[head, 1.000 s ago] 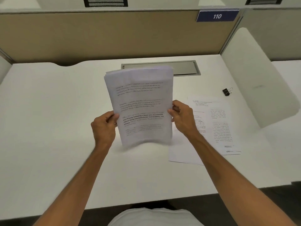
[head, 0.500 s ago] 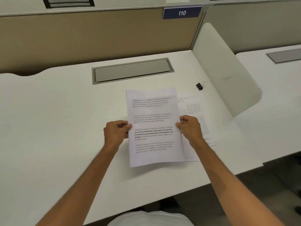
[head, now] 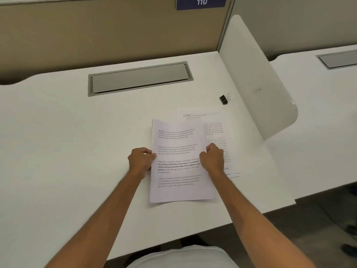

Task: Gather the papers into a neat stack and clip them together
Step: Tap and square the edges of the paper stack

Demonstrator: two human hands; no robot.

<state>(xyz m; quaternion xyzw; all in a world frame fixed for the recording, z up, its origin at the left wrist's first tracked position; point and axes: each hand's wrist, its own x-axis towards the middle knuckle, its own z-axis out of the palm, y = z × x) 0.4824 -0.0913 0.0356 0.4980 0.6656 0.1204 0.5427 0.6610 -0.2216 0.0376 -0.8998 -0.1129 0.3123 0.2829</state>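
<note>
A stack of printed white papers (head: 178, 144) lies flat on the white desk (head: 67, 142). My left hand (head: 140, 159) grips its left edge and my right hand (head: 212, 157) grips its right edge, both at mid-height. Partly under the stack's right side lies another printed sheet (head: 214, 120), turned the other way round. A small black binder clip (head: 224, 98) with silver handles rests on the desk beyond that sheet, apart from both hands.
A grey cable flap (head: 139, 78) is set into the desk behind the papers. A beige partition (head: 96, 31) closes the back, with a blue "110" sign (head: 201, 2). A white side divider (head: 257, 78) bounds the right. The desk's front edge runs close below the stack.
The stack was held upright on its lower edge a second ago; now it lies flat on the desk, overlapping the loose sheet. Both hands kept their grip. The view has shifted right.
</note>
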